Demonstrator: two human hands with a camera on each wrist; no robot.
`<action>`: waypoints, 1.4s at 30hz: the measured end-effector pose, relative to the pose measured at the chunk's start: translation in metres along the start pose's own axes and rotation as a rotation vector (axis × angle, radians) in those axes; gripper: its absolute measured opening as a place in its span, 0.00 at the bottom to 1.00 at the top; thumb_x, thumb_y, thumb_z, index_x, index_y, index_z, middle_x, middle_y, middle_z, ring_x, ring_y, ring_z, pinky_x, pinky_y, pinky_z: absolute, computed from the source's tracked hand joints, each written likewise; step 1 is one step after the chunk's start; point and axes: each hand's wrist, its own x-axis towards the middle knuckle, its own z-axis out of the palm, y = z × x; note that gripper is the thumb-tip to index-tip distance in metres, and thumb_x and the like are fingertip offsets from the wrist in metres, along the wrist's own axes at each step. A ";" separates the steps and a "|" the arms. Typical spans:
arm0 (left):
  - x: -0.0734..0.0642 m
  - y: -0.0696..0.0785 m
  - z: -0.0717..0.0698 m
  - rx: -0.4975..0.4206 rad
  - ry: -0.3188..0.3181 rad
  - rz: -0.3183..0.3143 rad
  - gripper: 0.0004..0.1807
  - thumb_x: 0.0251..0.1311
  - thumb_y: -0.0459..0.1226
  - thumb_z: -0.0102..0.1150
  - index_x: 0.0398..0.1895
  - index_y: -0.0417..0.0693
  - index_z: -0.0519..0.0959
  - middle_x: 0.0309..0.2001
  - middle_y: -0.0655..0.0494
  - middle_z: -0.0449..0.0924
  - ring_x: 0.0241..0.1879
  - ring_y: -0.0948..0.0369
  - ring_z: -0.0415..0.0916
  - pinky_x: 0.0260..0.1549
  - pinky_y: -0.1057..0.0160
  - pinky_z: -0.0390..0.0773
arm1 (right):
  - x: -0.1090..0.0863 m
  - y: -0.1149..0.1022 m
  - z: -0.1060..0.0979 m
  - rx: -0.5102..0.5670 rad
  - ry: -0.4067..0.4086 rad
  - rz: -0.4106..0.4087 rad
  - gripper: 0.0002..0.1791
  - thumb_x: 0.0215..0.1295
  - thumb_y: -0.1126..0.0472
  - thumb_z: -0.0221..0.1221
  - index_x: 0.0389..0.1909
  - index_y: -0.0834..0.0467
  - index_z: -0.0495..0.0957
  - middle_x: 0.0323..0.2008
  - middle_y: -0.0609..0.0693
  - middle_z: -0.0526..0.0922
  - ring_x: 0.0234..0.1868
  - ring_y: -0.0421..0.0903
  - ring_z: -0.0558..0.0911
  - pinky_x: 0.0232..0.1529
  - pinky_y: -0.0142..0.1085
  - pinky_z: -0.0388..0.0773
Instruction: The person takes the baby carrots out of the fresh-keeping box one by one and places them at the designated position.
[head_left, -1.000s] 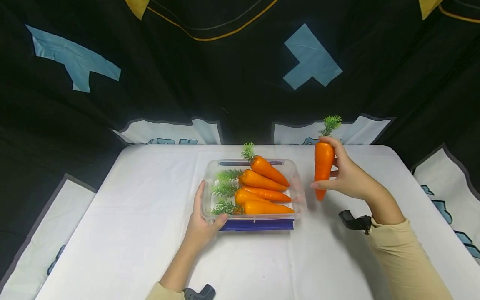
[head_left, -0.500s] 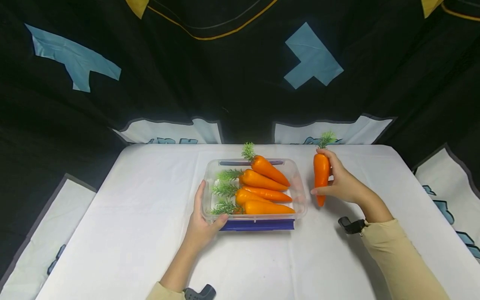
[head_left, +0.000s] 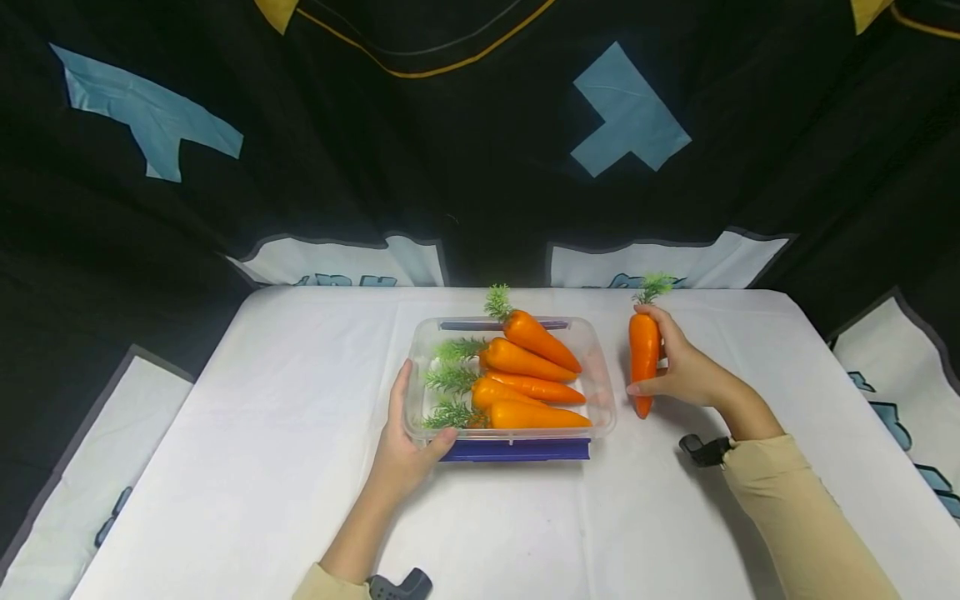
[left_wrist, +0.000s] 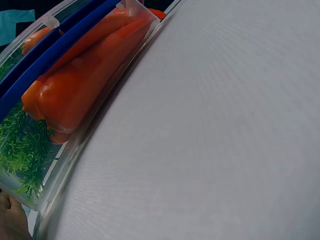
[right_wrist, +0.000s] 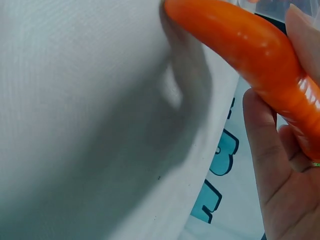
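**The right hand (head_left: 678, 367) is holding a carrot (head_left: 644, 350) while the left hand (head_left: 401, 458) is holding a box (head_left: 517, 433)**

The right hand is pinching 1 orange carrot, with the thumb sitting on 1 side and fingers on the other. This carrot is pointing its thin tip toward the person, and its green leaves (head_left: 654, 288) are sticking out at the far end. It is staying apart from the box, just to the right of it. I cannot tell if the tip is touching the white tabletop (head_left: 255, 450).

The left hand is gripping the near left corner of the box. Its thumb is lying at the front rim, and its fingers are going up the left side.

The box is clear. A blue clip (head_left: 517, 451) is hanging down in front. At least 5 more carrots (head_left: 528, 360) are lying inside, and their tips are pointing right. The farthest of them is poking its leaves past the back rim.

A black cloth (head_left: 450, 167) with blue shapes (head_left: 632, 108) is hanging behind the tabletop. Tan sleeves (head_left: 802, 500) are covering both arms.
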 end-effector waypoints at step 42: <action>-0.001 0.003 0.000 -0.004 0.001 -0.002 0.59 0.51 0.48 0.71 0.79 0.72 0.40 0.81 0.64 0.42 0.79 0.45 0.42 0.67 0.24 0.46 | 0.029 0.023 0.007 -0.104 -0.036 0.183 0.64 0.52 0.46 0.74 0.79 0.56 0.40 0.70 0.68 0.58 0.64 0.65 0.67 0.67 0.63 0.67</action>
